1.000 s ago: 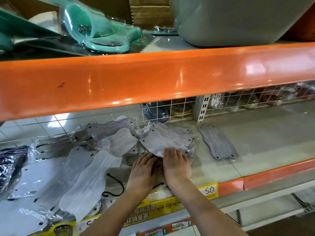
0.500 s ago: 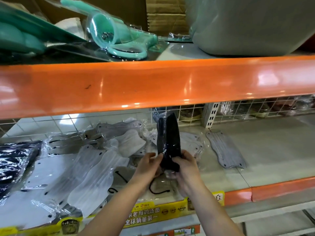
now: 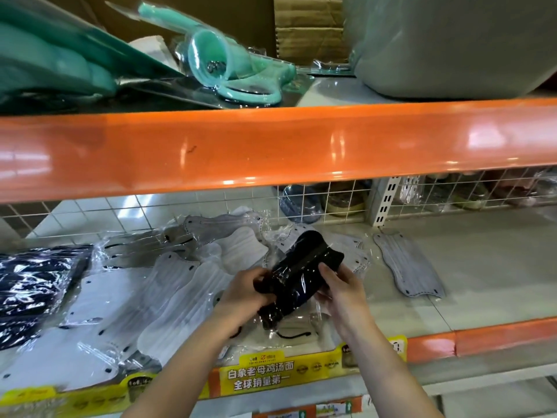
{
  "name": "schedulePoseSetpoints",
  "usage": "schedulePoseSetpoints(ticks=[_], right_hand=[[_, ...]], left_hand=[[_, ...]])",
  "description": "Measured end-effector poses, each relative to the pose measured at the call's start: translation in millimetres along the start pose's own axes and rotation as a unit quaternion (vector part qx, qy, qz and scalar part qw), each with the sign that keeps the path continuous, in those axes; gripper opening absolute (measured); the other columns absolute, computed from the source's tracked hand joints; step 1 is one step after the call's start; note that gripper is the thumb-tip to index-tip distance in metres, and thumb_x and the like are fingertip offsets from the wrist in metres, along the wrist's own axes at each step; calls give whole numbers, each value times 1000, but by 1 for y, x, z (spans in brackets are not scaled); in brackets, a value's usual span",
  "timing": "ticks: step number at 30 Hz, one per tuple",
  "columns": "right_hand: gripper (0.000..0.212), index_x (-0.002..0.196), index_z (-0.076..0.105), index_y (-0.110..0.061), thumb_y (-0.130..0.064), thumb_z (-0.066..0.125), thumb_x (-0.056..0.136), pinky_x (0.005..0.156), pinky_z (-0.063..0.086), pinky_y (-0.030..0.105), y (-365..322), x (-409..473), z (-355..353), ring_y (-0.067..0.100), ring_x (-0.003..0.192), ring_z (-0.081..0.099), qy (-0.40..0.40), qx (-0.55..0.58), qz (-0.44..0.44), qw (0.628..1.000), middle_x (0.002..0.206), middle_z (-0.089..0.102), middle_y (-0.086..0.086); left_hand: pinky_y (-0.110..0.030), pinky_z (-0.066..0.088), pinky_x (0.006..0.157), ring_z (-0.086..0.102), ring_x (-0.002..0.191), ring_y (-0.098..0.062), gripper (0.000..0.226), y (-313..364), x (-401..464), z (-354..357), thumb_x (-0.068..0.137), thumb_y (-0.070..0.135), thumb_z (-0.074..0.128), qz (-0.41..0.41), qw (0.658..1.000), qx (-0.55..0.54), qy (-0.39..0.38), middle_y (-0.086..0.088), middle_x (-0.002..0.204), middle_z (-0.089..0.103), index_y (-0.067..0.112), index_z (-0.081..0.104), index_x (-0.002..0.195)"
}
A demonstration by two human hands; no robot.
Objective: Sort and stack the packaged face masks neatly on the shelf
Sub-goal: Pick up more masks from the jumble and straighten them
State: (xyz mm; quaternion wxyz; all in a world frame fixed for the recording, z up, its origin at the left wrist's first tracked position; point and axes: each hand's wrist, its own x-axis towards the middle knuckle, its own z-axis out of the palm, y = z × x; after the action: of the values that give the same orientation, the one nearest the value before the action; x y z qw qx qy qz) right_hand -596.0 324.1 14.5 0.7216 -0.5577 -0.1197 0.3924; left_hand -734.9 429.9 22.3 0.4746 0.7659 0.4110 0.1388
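Two hands, the left hand (image 3: 245, 292) and the right hand (image 3: 340, 292), are closed on the ends of a black packaged mask (image 3: 297, 276) held just above the shelf (image 3: 482, 285). Beyond lie scattered white masks (image 3: 168, 300), a dark pile (image 3: 36, 285) at far left and one grey mask (image 3: 407, 263) apart at right, so most sorting seems left to do.

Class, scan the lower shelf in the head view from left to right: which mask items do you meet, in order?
Dark navy packaged masks → spread of white packaged masks → black packaged mask held between the left hand and the right hand → single grey mask lying alone on the bare shelf.
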Motion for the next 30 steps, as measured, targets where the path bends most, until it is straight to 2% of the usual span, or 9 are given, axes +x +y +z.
schedulePoseSetpoints(ticks=[4, 7, 10, 12, 15, 17, 20, 25, 30], right_hand=[[9, 94, 62, -5, 1, 55, 92, 51, 53, 26, 6, -2, 7, 16, 65, 68, 15, 81, 46, 996, 81, 70, 11], [12, 91, 60, -3, 6, 53, 91, 49, 54, 25, 14, -6, 20, 17, 57, 67, 8, 181, 84, 980, 71, 70, 10], [12, 93, 60, -1, 7, 51, 91, 52, 56, 25, 20, -12, 32, 20, 59, 68, -14, 232, 113, 966, 73, 70, 13], [16, 101, 60, -1, 8, 52, 90, 56, 57, 27, 25, -16, 41, 21, 66, 70, -21, 226, 106, 968, 82, 71, 15], [22, 108, 55, -6, 4, 59, 88, 72, 52, 18, 28, -23, 50, 17, 80, 65, 46, 1, -41, 998, 98, 66, 13], [31, 115, 50, -6, 3, 62, 87, 78, 44, 8, 26, -26, 55, 11, 92, 59, 104, -162, -201, 960, 105, 59, 7], [36, 119, 53, -15, -22, 65, 86, 95, 40, 15, 25, -28, 68, 7, 111, 52, 13, -299, -381, 875, 115, 55, -1], [49, 127, 57, -17, -34, 56, 81, 100, 45, 33, 52, -25, 110, 19, 122, 51, -207, -550, -420, 691, 129, 56, 0], [55, 140, 46, -15, 2, 45, 88, 108, 30, 25, 78, -29, 160, 20, 132, 43, -221, -604, -362, 674, 143, 47, 4]], left_hand=[[-36, 29, 111, 33, 135, -20, 66, -6, -9, -4, 91, 38, 58, 66, 951, 282, 111, 1, 147, 35, 26, 26, 147], [-42, 42, 101, 51, 125, -25, 68, -6, -20, 2, 83, 61, 50, 209, 881, 390, 167, -3, 136, 53, 21, 44, 138], [-43, 52, 86, 64, 107, -27, 74, -21, -23, 5, 56, 33, 85, 275, 850, 416, 171, -6, 117, 66, 15, 59, 123], [-37, 54, 78, 68, 92, -24, 72, -25, -27, -5, 45, 0, 83, 274, 860, 374, 214, -3, 106, 70, 15, 67, 114], [-32, 54, 70, 70, 77, -21, 60, -32, -32, -26, 44, -11, 75, 285, 851, 336, 286, 0, 92, 73, 17, 73, 97], [-33, 54, 71, 71, 78, -22, 50, -39, -34, -42, 53, -10, 68, 293, 840, 338, 307, -1, 93, 73, 16, 74, 95], [-34, 55, 70, 71, 77, -23, 50, -49, -35, -65, 52, -15, 71, 294, 831, 333, 334, -4, 93, 74, 13, 75, 93], [-30, 54, 70, 70, 80, -21, 40, -64, -42, -100, 71, 5, 46, 296, 825, 339, 343, 0, 94, 73, 17, 75, 95], [-30, 55, 70, 70, 81, -21, 44, -105, -46, -143, 60, -7, 58, 309, 816, 357, 333, 0, 94, 73, 16, 75, 94]])
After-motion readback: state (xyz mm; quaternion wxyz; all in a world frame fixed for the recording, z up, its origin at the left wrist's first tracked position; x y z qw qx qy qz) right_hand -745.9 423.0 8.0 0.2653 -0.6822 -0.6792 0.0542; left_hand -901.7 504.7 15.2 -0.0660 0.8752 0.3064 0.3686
